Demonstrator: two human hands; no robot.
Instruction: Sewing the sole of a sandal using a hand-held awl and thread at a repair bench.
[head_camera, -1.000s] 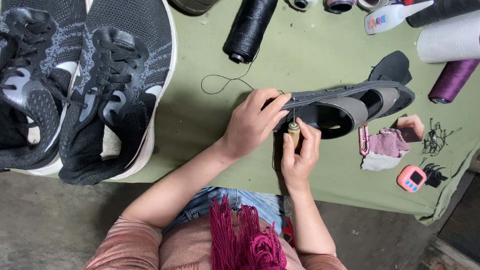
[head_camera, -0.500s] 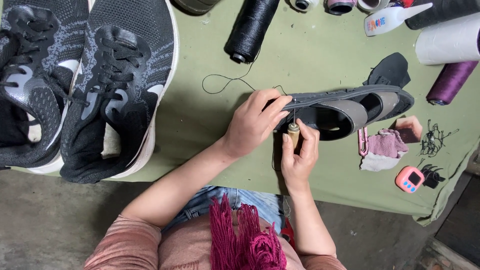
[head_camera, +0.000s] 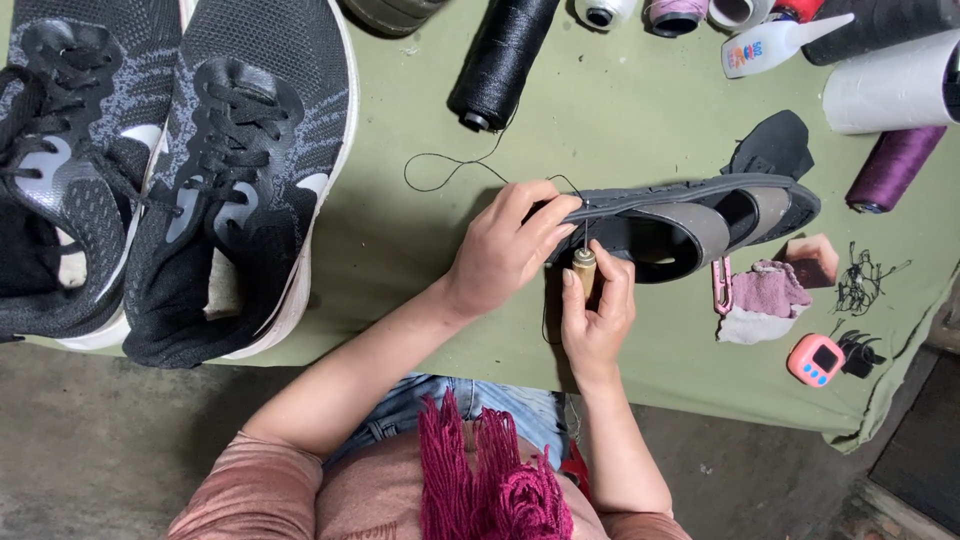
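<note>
Stitching the sandal sole, barely any change

Left hand (head_camera: 505, 250) still clamps the grey sandal (head_camera: 690, 225) on the green table (head_camera: 400, 200), fingers closed on its heel edge. Right hand (head_camera: 597, 315) stays wrapped around the wooden-handled awl (head_camera: 583, 268), needle at the sole edge. Black thread (head_camera: 445, 172) trails toward the spool (head_camera: 500, 62). Same stitch, unfinished.

Both hands (head_camera: 505, 248) (head_camera: 597, 315) closed, gripping

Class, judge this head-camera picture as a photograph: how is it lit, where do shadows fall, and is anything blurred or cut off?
Head view: soft, even light, no glare; faint shadows lie under the left hand and grey sandal on the green cloth. Right hand and wooden-handled awl are sharp. The black trainers and thread spools are cropped by the frame edges.
</note>
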